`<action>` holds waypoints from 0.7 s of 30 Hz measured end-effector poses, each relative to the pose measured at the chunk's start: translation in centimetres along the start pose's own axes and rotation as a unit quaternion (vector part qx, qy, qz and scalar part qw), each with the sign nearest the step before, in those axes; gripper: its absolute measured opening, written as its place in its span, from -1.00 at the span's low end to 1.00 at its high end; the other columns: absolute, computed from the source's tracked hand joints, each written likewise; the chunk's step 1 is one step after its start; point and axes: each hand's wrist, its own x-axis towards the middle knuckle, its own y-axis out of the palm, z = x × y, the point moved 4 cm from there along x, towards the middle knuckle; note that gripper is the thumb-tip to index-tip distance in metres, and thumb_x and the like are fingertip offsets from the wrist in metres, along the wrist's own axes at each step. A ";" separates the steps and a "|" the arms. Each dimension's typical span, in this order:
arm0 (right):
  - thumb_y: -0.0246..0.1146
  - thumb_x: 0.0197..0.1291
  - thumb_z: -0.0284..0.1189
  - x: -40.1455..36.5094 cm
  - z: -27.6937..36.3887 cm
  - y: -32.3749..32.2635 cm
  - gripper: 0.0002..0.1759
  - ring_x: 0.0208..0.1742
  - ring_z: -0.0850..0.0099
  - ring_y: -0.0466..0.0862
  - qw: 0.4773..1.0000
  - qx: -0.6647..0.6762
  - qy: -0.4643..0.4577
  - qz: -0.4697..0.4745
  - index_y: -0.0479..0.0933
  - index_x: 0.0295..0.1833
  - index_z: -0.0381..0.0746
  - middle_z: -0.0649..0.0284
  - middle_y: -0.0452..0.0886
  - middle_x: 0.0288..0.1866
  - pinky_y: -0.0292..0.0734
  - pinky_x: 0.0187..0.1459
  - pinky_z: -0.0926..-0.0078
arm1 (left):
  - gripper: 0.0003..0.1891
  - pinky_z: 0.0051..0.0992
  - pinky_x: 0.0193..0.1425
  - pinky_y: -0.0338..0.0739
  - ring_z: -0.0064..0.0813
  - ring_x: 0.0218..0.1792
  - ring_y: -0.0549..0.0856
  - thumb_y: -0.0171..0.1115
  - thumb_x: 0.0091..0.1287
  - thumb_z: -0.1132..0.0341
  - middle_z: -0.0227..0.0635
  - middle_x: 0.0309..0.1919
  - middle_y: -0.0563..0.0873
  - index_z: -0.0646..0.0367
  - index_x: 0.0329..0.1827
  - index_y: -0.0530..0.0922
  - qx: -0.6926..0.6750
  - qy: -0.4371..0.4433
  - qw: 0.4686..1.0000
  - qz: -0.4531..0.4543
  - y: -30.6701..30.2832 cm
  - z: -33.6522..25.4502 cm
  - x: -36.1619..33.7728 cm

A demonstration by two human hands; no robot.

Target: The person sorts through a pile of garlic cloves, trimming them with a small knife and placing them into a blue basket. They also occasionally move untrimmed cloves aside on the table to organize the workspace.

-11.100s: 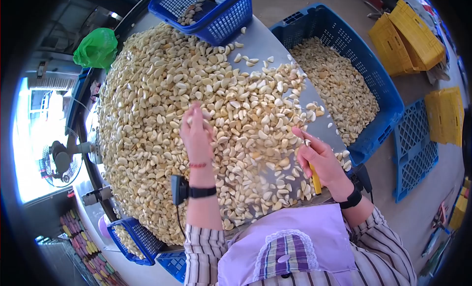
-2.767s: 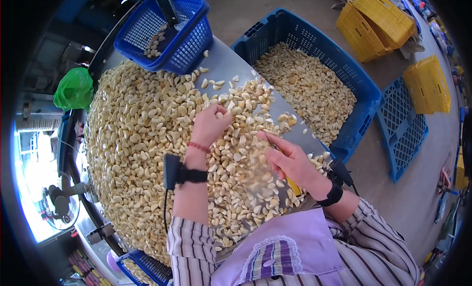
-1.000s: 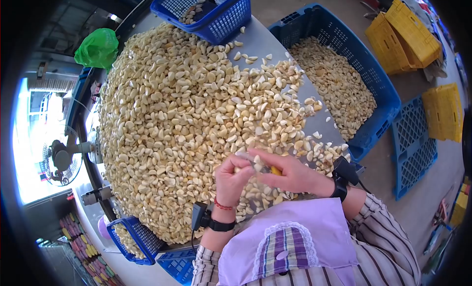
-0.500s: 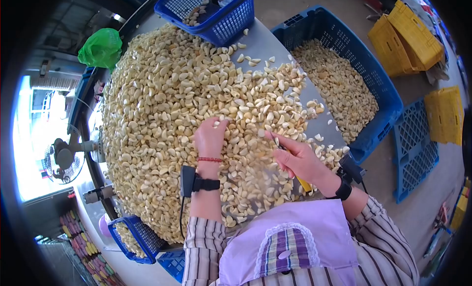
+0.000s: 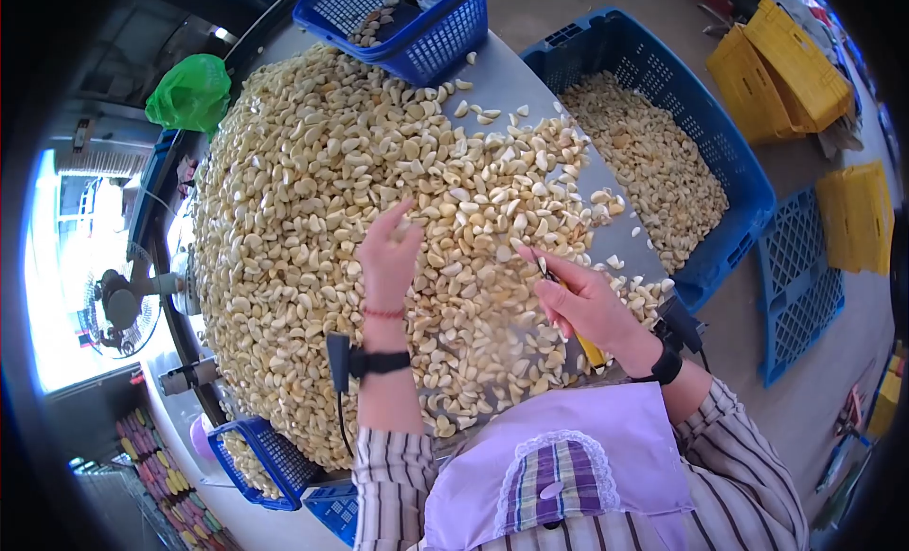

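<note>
Pale cream, curved garlic cloves (image 5: 312, 191) lie heaped across a grey metal tabletop (image 5: 516, 73), spread thinner toward the person's lavender cloth apron (image 5: 644, 447). One second ago the hands met over the near part of the heap; now they are apart. The left hand (image 5: 386, 267), down among the cloves half a second ago, is slightly farther out, thumb and forefinger parted with nothing seen between them. The right hand (image 5: 589, 307) grips a small yellow-handled knife (image 5: 591, 350), a pale fragment seemingly at its blade. The parting suggests that two-handed work on a clove has broken off for the moment; the heap looks no smaller. At its far side, a bright blue mesh plastic basket (image 5: 436, 51) holds what look like darker cloves and a dark object too cut off to identify. Beside the tabletop, a large, deep blue plastic crate (image 5: 674, 82) carries a broad layer of cloves. At lower left, a small dark-blue plastic basket (image 5: 289, 456) holds more. Yellow plastic crates (image 5: 800, 59) lie well apart, contents out of sight.
</note>
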 end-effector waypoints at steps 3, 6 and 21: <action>0.16 0.35 -0.25 -0.3 0.2 0.2 -0.46 -0.57 0.80 0.35 1.000 -0.006 -0.006 0.006 0.29 0.42 0.00 0.53 0.42 -0.49 0.34 -0.57 0.80 | -0.88 -0.43 -0.32 0.53 -0.45 -0.43 0.63 0.26 0.23 0.36 -0.28 -0.31 0.64 0.18 -0.23 0.63 0.329 0.170 0.928 0.040 2.0 -0.1 1.3; 0.16 0.35 -0.24 -0.7 0.7 -0.1 -0.45 -0.58 0.80 0.35 1.000 -0.008 -0.013 -0.005 0.29 0.42 -0.02 0.53 0.42 -0.49 0.33 -0.58 0.81 | -0.88 -0.42 -0.26 0.56 -0.33 -0.37 0.69 0.27 0.18 0.38 -0.25 -0.28 0.68 0.17 -0.25 0.62 0.385 0.166 0.904 0.083 2.6 -0.5 1.4; 0.20 0.29 -0.31 -1.7 1.0 4.4 -0.37 0.09 0.56 0.52 0.973 -0.191 -0.104 0.082 0.23 0.42 -0.27 0.15 0.53 0.21 0.41 0.10 0.59 | -0.87 -0.72 -0.53 0.37 -0.75 -0.55 0.48 0.15 0.21 0.54 -0.42 -0.36 0.59 0.11 -0.30 0.40 -0.388 -0.150 0.909 0.036 4.7 -5.1 -13.4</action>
